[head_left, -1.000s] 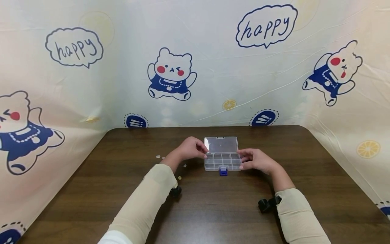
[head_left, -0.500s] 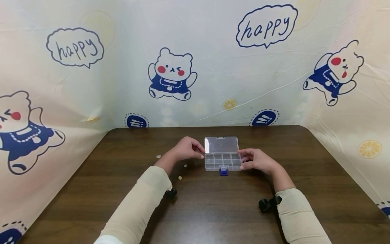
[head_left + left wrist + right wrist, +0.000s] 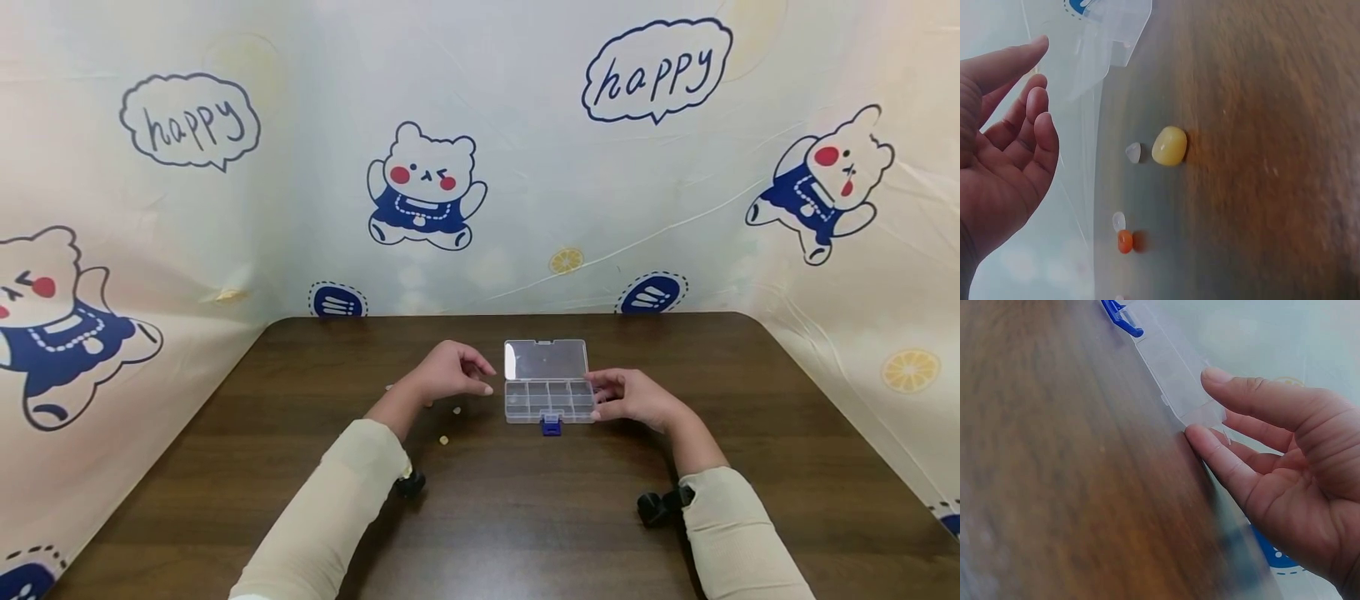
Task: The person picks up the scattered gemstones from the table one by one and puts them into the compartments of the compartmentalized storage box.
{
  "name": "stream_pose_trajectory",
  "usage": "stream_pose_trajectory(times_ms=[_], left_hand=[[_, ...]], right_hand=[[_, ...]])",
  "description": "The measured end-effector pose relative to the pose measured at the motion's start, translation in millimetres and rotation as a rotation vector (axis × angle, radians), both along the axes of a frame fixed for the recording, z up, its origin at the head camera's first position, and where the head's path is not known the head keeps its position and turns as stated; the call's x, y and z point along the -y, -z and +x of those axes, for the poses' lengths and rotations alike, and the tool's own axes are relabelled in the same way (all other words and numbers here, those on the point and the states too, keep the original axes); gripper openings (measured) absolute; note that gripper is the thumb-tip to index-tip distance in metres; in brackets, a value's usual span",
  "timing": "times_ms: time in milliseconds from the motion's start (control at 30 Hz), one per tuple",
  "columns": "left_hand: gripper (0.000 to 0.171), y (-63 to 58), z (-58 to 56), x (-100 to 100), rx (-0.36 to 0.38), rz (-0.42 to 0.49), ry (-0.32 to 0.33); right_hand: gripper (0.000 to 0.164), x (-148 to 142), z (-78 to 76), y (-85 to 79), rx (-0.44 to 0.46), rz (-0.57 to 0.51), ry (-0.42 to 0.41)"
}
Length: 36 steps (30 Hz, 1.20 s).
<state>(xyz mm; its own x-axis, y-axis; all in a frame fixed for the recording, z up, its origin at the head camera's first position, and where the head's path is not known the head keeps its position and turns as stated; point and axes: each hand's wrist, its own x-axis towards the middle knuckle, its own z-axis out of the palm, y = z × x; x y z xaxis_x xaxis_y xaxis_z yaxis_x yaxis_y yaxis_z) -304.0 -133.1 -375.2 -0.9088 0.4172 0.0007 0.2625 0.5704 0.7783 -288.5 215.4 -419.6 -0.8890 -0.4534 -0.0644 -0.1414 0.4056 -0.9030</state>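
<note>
A clear plastic compartment box [image 3: 550,414] stands on the table with its lid [image 3: 546,360] raised at the back and a blue latch [image 3: 551,427] at the front. My right hand [image 3: 637,398] holds its right end, thumb at the front corner and fingers toward the hinge. Left of the box, my left hand [image 3: 447,372] hovers with bent, parted fingers and nothing between them. Below that hand lie small smooth stones: a yellow one [image 3: 1169,146], a whitish one [image 3: 1134,153], another whitish one [image 3: 1119,221] and an orange one [image 3: 1125,241].
A brown wooden table [image 3: 525,517] carries everything. Behind it and along both sides hangs a pale cloth [image 3: 517,167] printed with bears. Black wrist cameras sit at the sleeve ends, the right one [image 3: 657,508] low over the tabletop.
My left hand has drawn away from the box's left side, moving left, and its fingers have parted. My right hand has stayed at the right end, and the box has kept its place.
</note>
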Motion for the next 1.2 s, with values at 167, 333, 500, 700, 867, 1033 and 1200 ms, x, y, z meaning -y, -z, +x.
stream_pose_trajectory(times_ms=[167,333,500,700,867,1033,1200], left_hand=[[0.024,-1.6,4.2,6.1,-0.006,-0.007,-0.011],[0.024,-1.2,7.2,12.0,-0.026,-0.008,-0.013],[0.019,-0.4,11.2,17.9,-0.041,-0.009,-0.018],[0.021,-2.1,16.5,25.0,-0.023,-0.021,-0.04],[0.024,-2.0,19.8,30.4,-0.016,-0.031,-0.023],[0.026,-0.5,21.9,35.5,-0.018,-0.026,0.0],[0.026,0.3,25.8,40.9,-0.041,-0.03,0.036]], right_hand=[[0.07,0.2,0.5,0.1,-0.005,0.003,0.002],[0.07,-0.2,0.5,1.1,-0.014,0.017,0.004],[0.07,0.2,0.0,1.8,-0.012,0.01,0.0],[0.069,0.2,0.0,1.0,-0.014,0.016,-0.001],[0.069,-0.2,-0.7,1.9,-0.02,0.012,-0.008],[0.069,-0.5,-1.1,2.9,-0.025,0.009,-0.008],[0.069,-0.7,-1.0,3.2,-0.029,0.018,-0.007]])
